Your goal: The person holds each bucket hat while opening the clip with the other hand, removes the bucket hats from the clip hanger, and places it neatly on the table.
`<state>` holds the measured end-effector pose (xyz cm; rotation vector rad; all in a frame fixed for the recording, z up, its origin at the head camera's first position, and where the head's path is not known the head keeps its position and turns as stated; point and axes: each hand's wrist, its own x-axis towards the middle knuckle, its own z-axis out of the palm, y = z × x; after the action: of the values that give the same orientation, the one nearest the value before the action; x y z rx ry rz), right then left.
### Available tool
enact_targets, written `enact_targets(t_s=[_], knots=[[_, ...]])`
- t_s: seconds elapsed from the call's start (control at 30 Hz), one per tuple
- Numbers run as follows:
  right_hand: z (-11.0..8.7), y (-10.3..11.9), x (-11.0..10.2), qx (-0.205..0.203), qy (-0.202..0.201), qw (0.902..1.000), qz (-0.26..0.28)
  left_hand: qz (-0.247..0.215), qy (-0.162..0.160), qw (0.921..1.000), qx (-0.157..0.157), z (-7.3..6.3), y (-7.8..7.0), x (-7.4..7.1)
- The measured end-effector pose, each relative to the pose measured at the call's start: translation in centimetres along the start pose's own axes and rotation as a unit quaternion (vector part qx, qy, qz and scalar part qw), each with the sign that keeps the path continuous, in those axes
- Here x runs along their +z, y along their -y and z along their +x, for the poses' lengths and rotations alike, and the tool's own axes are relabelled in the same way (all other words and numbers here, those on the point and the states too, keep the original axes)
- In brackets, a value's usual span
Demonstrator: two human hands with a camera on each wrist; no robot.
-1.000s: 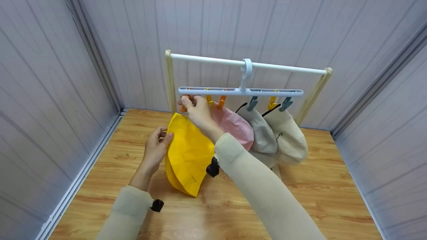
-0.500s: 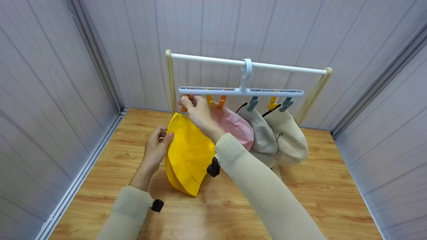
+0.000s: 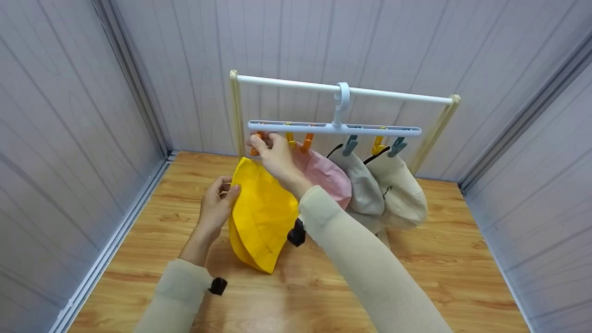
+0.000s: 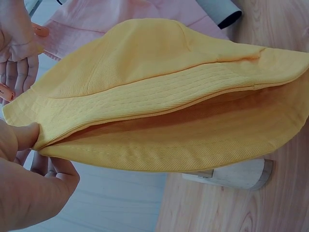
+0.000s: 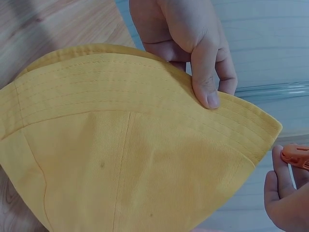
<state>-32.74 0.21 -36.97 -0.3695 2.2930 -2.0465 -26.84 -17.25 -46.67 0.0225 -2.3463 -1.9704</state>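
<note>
Unmoved, the left hand [image 3: 215, 203] pinches the yellow hat [image 3: 260, 212].

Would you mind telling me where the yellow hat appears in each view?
Head: the yellow hat is left of centre.
Left wrist: the yellow hat spans the middle, left to right.
Right wrist: the yellow hat covers the centre and much of the left.
Shared landmark: the left hand, pinching its brim in every view.

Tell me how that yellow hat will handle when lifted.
The yellow hat likely bends easily: its brim folds and gapes. It's probably light, since the left hand pinches just one edge. The textured weave suggests it shouldn't slip much.
</note>
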Motion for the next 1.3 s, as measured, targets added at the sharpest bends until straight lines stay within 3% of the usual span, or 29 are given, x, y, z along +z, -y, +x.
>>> enact_targets(t_s=[0.73, 0.97, 1.3], knots=[[-0.5, 0.1, 0.0, -0.013, 0.012, 0.9997, -0.015, -0.015, -0.017, 0.9996, 0.014, -0.3, 0.5, 0.4], [-0.6, 0.1, 0.0, -0.030, 0.005, 0.9993, -0.020, -0.020, 0.002, 0.9995, 0.024, 0.1, 0.6, 0.2], [-1.2, 0.3, 0.0, -0.019, -0.001, 0.9984, -0.053, -0.024, 0.010, 0.9996, 0.013, 0.8, 0.8, -0.1]])
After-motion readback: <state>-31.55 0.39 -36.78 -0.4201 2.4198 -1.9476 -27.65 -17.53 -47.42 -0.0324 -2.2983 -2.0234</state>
